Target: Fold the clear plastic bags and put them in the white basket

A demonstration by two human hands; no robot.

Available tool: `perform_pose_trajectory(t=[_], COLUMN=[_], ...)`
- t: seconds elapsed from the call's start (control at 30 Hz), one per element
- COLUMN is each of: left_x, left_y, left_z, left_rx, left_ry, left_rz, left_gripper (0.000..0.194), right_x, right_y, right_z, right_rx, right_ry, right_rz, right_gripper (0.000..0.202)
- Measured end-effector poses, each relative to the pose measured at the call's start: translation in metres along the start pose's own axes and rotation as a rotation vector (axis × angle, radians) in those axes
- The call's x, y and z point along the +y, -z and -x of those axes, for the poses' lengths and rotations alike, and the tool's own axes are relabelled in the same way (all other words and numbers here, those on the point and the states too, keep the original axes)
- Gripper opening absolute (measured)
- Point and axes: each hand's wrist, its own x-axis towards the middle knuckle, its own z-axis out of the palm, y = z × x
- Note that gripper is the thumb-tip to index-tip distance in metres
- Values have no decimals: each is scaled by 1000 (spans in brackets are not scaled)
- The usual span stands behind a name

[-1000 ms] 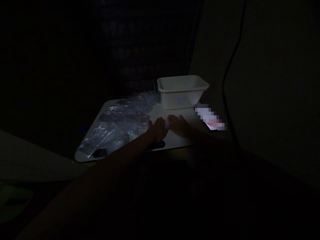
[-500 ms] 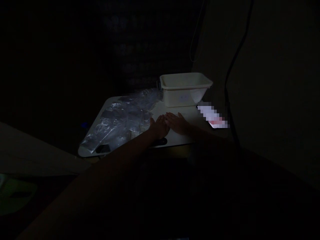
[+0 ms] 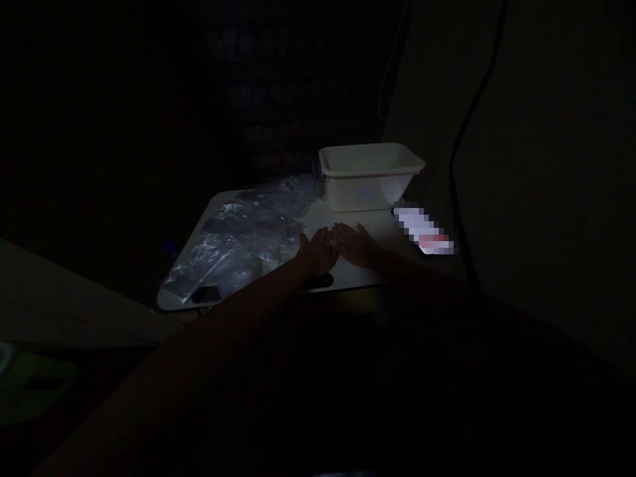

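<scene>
1. On the small white table [image 3: 348,281], lit in a dark room, both hands lie flat, palms down, side by side and holding nothing.
2. Left hand [image 3: 317,253] rests with fingers spread loosely, just beside a heap of clear plastic bags [image 3: 238,242] covering the table's left part.
3. Right hand [image 3: 356,244] lies open beside it, fingertips almost meeting the left's.
4. Behind the hands stands a white tub [image 3: 370,176].

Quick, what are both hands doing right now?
Left hand: open, flat on the small white table, holding nothing.
Right hand: open, flat beside it, empty.
</scene>
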Motion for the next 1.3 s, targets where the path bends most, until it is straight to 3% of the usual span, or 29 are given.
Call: perform_pose_trajectory(t=[0.63, 1.3], left_x=[-1, -2], left_y=[1, 0], left_z=[-1, -2], left_rx=[-28, -26], left_ry=[-1, 1], left_rz=[-1, 9], left_gripper=[55, 55], right_x=[17, 37], right_y=[-5, -14], right_z=[7, 20], right_rx=[26, 84], right_ry=[2, -96], right_rz=[116, 131], right_gripper=[48, 44])
